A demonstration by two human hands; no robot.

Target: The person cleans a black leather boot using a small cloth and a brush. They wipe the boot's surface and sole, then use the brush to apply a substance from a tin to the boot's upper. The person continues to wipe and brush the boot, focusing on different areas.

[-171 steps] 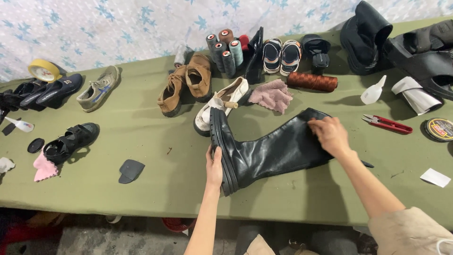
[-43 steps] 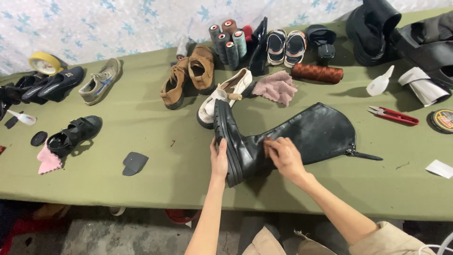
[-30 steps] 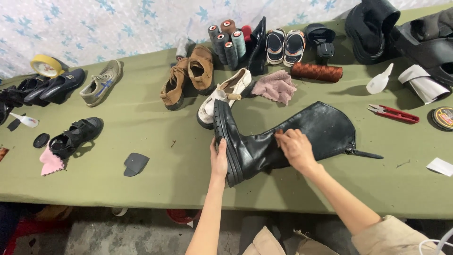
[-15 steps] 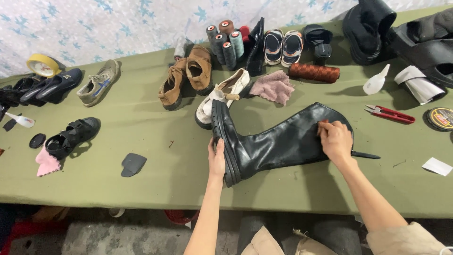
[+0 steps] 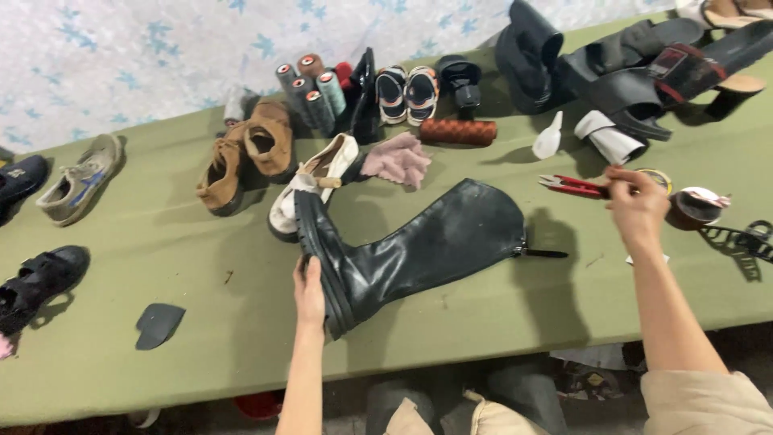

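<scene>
On the green table point(image 5: 193, 266), left hand point(image 5: 309, 283) touches black boot point(image 5: 419, 246).

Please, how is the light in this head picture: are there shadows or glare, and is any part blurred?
Head view: light is soft, with dull shadows falling right of the tall black boot and the brown roller; a mild sheen lies on the boot shaft; the right hand looks slightly blurred, the left hand sharper; the green table edge curves a little.
</scene>
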